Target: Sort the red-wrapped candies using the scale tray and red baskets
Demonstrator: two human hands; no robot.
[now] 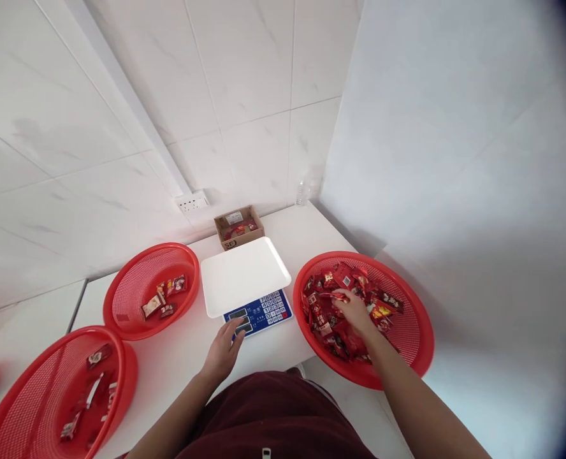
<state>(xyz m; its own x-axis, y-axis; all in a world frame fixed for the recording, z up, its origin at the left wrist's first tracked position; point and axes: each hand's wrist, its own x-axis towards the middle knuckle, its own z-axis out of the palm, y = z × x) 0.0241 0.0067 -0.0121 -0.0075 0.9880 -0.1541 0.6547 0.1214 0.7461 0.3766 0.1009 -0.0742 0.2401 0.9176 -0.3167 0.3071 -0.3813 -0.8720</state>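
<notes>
My right hand [354, 311] reaches into the right red basket [414, 325], its thumb and fingers pinched on a red packet [331, 296]. Many red wrapped packets lie around it in that basket. My left hand [225, 347] rests with fingers apart at the front left edge of the scale's blue keypad panel [264, 312], over its display windows. Above the panel sits the scale's white tray [245, 274], with nothing on it.
An upper left red basket [149, 268] and a lower left red basket [34, 382] each hold several packets. A cardboard box [242, 241] with red packets stands behind the scale. A clear bottle [302, 193] is by the wall, near a socket [192, 202].
</notes>
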